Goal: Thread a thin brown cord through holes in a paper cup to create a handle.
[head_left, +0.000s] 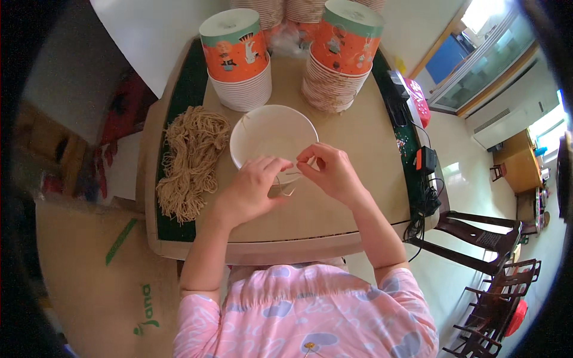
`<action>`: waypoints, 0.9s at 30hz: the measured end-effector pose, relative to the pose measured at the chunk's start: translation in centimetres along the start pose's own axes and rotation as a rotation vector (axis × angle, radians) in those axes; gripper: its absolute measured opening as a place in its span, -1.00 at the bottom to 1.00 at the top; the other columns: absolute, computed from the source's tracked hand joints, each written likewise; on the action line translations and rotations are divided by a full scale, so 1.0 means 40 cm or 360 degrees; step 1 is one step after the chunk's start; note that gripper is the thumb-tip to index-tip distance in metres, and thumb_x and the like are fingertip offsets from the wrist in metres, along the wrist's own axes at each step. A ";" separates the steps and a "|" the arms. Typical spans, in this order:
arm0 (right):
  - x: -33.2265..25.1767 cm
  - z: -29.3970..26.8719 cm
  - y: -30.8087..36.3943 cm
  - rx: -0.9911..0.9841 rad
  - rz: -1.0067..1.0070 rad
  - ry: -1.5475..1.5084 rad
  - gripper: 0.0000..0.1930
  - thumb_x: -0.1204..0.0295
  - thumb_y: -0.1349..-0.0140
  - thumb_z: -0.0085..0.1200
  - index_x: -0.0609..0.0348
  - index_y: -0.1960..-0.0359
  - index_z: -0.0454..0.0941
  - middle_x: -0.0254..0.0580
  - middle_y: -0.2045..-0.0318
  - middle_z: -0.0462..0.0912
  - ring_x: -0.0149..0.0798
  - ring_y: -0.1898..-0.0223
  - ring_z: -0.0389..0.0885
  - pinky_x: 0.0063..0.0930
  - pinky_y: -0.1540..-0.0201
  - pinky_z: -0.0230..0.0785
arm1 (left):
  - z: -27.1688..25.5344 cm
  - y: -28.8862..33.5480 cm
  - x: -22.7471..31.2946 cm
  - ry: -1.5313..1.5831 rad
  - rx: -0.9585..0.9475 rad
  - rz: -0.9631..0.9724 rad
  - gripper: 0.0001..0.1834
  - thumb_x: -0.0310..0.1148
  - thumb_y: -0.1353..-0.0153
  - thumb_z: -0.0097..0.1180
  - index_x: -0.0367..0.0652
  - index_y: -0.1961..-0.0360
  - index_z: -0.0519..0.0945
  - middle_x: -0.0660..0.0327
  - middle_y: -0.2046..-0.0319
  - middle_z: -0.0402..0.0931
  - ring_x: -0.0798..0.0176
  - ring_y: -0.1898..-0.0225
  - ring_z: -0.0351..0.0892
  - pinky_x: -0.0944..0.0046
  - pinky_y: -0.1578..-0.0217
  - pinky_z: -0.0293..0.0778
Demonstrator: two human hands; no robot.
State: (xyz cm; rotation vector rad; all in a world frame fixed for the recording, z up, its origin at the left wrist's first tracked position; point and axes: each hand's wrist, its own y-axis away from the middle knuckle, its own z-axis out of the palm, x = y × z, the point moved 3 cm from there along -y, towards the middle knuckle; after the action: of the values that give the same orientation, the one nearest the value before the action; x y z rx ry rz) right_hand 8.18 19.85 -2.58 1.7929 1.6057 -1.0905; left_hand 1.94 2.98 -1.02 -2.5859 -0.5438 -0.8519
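Observation:
A white paper bucket [250, 140] is in front of me on the table, its round opening facing up toward me. Both hands meet over its near rim. My right hand [334, 173] is closed, thumb and forefinger pinching a thin beige cord [292, 173]. Opposite it, my left hand [253, 188] has its fingers bent at the same cord, with the thumb held away from them. A bent piece of cord shows beside that thumb. The left fingers partly hide the cord and rim. Left of the bucket lies a heaped bundle of beige cords [194, 161].
Two tall stacks of paper buckets, the left stack [236, 59] and the right stack [340, 59], have orange and green printed top buckets. More stacks stand behind. Black cables and an orange-black device [425, 160] line the table's right edge. A cardboard box [101, 268] stands left; a dark chair [477, 238] stands right.

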 end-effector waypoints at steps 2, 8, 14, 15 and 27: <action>-0.014 -0.011 -0.009 -0.0072 -0.0063 0.0066 -0.90 0.48 -0.06 0.19 0.17 0.37 0.60 -0.26 0.45 0.53 -0.36 0.57 0.35 -0.47 0.48 0.25 | -0.005 0.003 -0.003 -0.0074 -0.0011 0.0028 -0.45 -0.45 0.17 0.37 -0.19 0.09 0.44 0.06 0.12 0.48 -0.02 0.03 0.46 0.10 -0.01 0.40; -0.061 0.005 -0.068 -0.0570 -0.0281 0.0701 -0.82 0.33 -0.14 0.09 0.15 0.35 0.63 -0.19 0.29 0.57 -0.12 0.28 0.56 -0.28 0.21 0.39 | 0.001 0.011 -0.009 -0.0327 -0.0043 0.0022 -0.57 -0.46 0.14 0.34 -0.19 0.19 0.46 0.08 0.19 0.48 -0.03 0.07 0.46 0.08 0.01 0.40; -0.044 0.019 -0.097 -0.1073 -0.0204 0.0987 -0.82 0.32 -0.11 0.09 0.14 0.37 0.63 -0.19 0.30 0.58 -0.09 0.22 0.57 -0.25 0.16 0.40 | 0.013 0.006 -0.018 -0.0089 -0.0081 -0.0133 -0.71 -0.50 0.05 0.28 -0.21 0.27 0.50 0.06 0.23 0.49 -0.01 0.07 0.47 0.11 0.02 0.40; -0.039 0.017 -0.098 -0.1117 -0.0148 0.0965 -0.83 0.32 -0.11 0.09 0.14 0.38 0.63 -0.18 0.31 0.58 -0.09 0.22 0.57 -0.25 0.15 0.40 | 0.014 0.006 -0.016 -0.0077 -0.0073 -0.0121 -0.72 -0.50 0.04 0.28 -0.21 0.27 0.50 0.06 0.25 0.50 -0.01 0.08 0.48 0.12 0.03 0.41; -0.018 -0.036 -0.072 -0.0467 -0.0027 0.0149 -0.89 0.47 -0.07 0.18 0.22 0.36 0.60 -0.24 0.52 0.63 -0.37 0.55 0.51 -0.47 0.43 0.35 | -0.022 -0.026 -0.048 0.0181 0.0232 -0.0286 -0.86 -0.50 -0.04 0.19 -0.22 0.35 0.51 0.09 0.25 0.53 0.00 0.14 0.51 0.12 0.13 0.43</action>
State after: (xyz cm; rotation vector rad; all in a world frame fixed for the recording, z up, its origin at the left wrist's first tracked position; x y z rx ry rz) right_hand 5.74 21.09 -0.77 1.6572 1.7367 -0.7413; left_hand -0.38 3.00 -1.31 -2.3673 -0.7832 -0.9725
